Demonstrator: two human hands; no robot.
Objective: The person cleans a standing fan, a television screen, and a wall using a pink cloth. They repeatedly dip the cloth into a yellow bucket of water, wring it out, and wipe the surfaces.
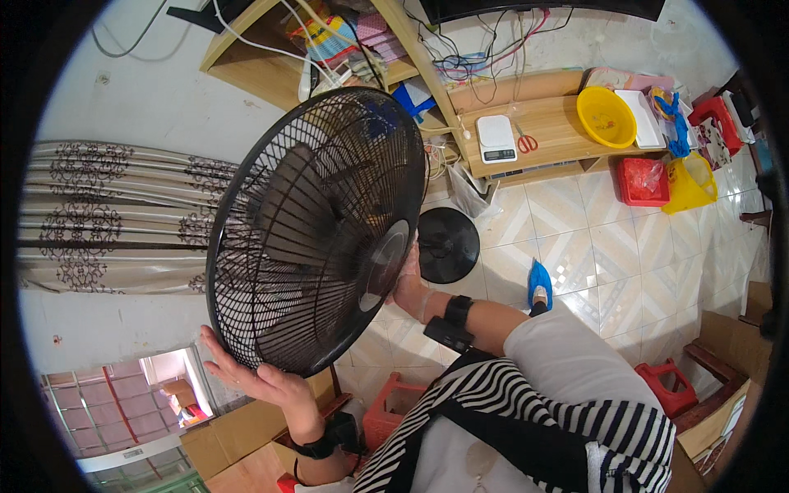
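Note:
A black electric fan fills the middle left, its round wire guard tilted and its dark blades showing through. My left hand holds the lower left rim of the guard, palm against it and fingers spread along the outside. On the other side, my right hand holds the guard near its light centre badge; the guard hides most of those fingers. A round black base rests on the tiled floor beyond the fan. Whether a pole joins the two is hidden.
A low wooden bench carries a kitchen scale, red-handled scissors and a yellow basin. Red plastic stools stand near my body. Loose cables hang by the shelf. Cardboard lies at lower left.

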